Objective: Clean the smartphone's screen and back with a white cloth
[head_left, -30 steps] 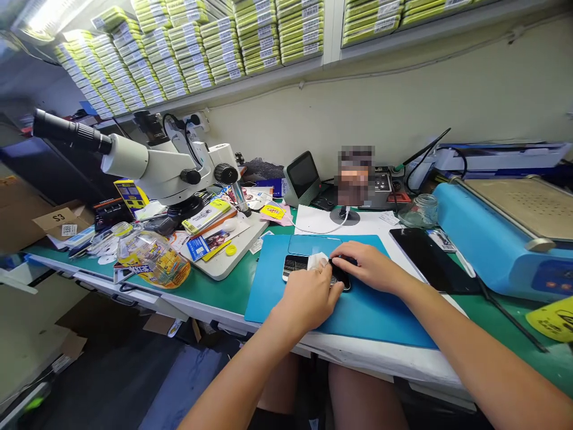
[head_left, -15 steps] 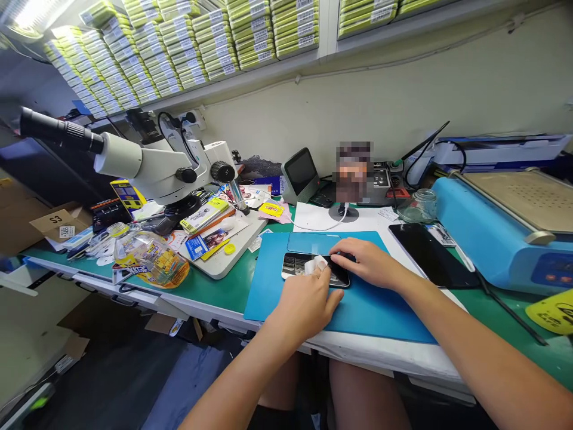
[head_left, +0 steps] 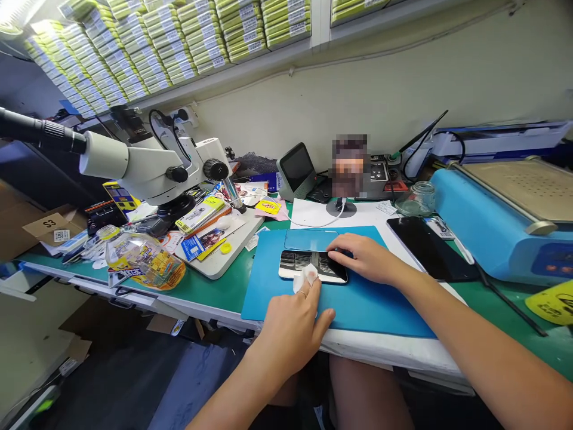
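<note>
A phone (head_left: 329,272) with a dark, reflective face lies flat on the blue mat (head_left: 264,298). My left hand (head_left: 295,319) has its fingertips pressed on a white wipe (head_left: 306,278) at the phone's near edge; its thumb is stretched out to the side. At the phone's right end, the fingertips of my right hand (head_left: 358,257) rest against the edge, fingers slightly bent and thumb apart. Just behind the phone lies a clear glass sheet (head_left: 308,240), flat on the mat.
A microscope (head_left: 147,170) and a plastic bottle (head_left: 143,260) stand at the left. On the right are a larger black device (head_left: 430,248), a glass jar (head_left: 418,200) and a blue machine (head_left: 487,221). A small screen (head_left: 296,170) stands behind.
My left hand has drawn the wipe back toward the phone's near edge and slightly left, uncovering more of the phone. My right hand stays at the right end. The view has shifted a little.
</note>
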Action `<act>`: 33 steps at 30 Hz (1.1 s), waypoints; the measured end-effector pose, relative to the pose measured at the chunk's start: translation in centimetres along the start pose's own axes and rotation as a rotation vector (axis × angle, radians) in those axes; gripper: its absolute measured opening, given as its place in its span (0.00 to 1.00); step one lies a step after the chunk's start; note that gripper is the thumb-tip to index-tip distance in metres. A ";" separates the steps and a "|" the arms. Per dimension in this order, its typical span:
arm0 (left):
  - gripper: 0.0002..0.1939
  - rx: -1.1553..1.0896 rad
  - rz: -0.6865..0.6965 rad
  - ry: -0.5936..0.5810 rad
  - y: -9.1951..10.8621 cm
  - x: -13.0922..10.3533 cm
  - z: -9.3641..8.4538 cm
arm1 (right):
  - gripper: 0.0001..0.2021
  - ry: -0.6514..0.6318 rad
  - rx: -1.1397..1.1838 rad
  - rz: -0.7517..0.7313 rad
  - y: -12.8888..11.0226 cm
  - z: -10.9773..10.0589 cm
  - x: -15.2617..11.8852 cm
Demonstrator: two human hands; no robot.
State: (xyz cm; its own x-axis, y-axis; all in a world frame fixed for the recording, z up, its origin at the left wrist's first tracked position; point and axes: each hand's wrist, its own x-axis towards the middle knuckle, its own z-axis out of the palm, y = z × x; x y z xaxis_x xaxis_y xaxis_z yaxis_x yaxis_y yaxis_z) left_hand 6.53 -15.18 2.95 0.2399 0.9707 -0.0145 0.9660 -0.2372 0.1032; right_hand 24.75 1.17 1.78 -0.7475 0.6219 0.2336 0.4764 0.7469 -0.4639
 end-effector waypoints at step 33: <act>0.28 -0.033 0.011 0.027 1.4 4.0 0.0 | 0.16 -0.020 -0.135 0.145 0.4 -0.1 -0.1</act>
State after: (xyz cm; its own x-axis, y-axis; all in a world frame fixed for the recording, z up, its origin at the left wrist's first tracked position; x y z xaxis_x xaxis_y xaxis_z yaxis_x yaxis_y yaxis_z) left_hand 8.82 -11.59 3.06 0.2475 0.9688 0.0140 0.9594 -0.2471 0.1360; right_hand 25.07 1.45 1.66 -0.6744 0.7219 0.1552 0.6370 0.6751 -0.3722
